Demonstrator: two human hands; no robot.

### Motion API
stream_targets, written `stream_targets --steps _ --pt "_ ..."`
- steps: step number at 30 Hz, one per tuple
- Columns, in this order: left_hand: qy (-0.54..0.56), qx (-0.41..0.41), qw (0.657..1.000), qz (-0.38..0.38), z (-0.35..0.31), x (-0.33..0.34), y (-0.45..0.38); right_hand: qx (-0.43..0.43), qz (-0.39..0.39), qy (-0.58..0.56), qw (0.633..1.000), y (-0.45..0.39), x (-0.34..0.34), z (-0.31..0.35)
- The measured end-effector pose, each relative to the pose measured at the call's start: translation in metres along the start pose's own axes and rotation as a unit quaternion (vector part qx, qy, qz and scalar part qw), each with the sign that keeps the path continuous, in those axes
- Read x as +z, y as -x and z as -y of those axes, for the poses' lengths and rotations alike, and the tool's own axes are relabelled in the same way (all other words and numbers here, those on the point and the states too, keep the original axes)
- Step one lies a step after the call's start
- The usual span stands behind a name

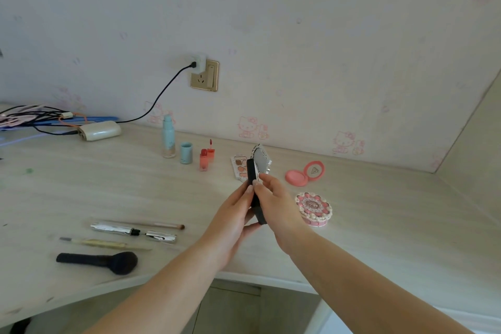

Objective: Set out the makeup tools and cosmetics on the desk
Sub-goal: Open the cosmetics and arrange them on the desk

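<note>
Together, fingers [250,189] of the left hand [230,221] and right hand [276,207] grip a black compact [254,192] on edge above the surface [379,219] — hiding part of the eyeshadow palette [240,168]. Right: pink compact [305,173], frilled round case [314,209]. Left: brushes, black powder brush [99,262].

A pale wood-grain desk [379,225] carries everything. At its centre's nine o'clock lie a black fluffy powder brush [100,262], a thin yellow pencil [105,243], an opened silver mascara tube [132,231] and a slim brown-tipped brush [151,224]. Toward twelve o'clock stand a tall mint bottle [168,136], its mint cap [186,153] and two red lip tints [206,158]. An eyeshadow palette [240,168] lies there. At three o'clock sit an open pink round compact [305,173] and a pink cake-shaped box [314,209]. A cream power pack [99,130] sits at eleven o'clock.
</note>
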State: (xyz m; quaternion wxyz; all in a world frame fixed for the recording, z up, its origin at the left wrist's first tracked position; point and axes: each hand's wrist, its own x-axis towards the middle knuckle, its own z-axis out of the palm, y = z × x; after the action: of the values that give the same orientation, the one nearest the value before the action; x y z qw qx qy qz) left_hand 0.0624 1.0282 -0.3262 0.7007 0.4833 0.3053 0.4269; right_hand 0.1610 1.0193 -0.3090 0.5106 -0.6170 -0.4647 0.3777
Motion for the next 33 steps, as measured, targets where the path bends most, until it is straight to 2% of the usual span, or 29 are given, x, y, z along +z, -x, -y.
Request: stream_targets --steps 3,9,15,18,20,22,27,29,33 --pt "-0.037 0.018 0.998 -0.038 0.003 0.003 0.002 -0.008 0.023 0.022 0.999 0.0 0.005 0.001" --pt "-0.042 0.031 0.995 -0.086 0.001 0.002 0.005 -0.004 0.039 0.072 0.997 -0.003 0.011 0.007" --pt "-0.072 0.07 0.989 -0.109 0.009 0.001 0.004 -0.049 0.051 0.127 0.989 -0.003 0.018 0.006" --pt "-0.062 0.071 0.985 -0.146 0.012 -0.002 0.001 -0.045 0.046 0.142 0.988 -0.004 0.018 0.008" --pt "0.002 0.036 0.981 -0.191 0.011 -0.008 0.0 0.004 0.015 0.089 0.996 -0.007 0.011 0.013" --pt "0.065 0.006 0.975 -0.211 0.009 -0.015 -0.001 0.077 0.004 -0.024 0.997 -0.009 0.003 0.016" --pt "0.154 -0.029 0.966 -0.204 -0.003 -0.024 -0.002 0.139 0.02 -0.243 0.96 -0.018 -0.016 0.015" --pt "0.144 -0.041 0.966 -0.21 -0.007 -0.028 -0.002 0.165 0.025 -0.294 0.941 -0.025 -0.021 0.011" --pt "0.076 -0.069 0.972 -0.212 -0.013 -0.034 -0.003 0.188 0.053 -0.32 0.927 -0.032 -0.021 0.002"
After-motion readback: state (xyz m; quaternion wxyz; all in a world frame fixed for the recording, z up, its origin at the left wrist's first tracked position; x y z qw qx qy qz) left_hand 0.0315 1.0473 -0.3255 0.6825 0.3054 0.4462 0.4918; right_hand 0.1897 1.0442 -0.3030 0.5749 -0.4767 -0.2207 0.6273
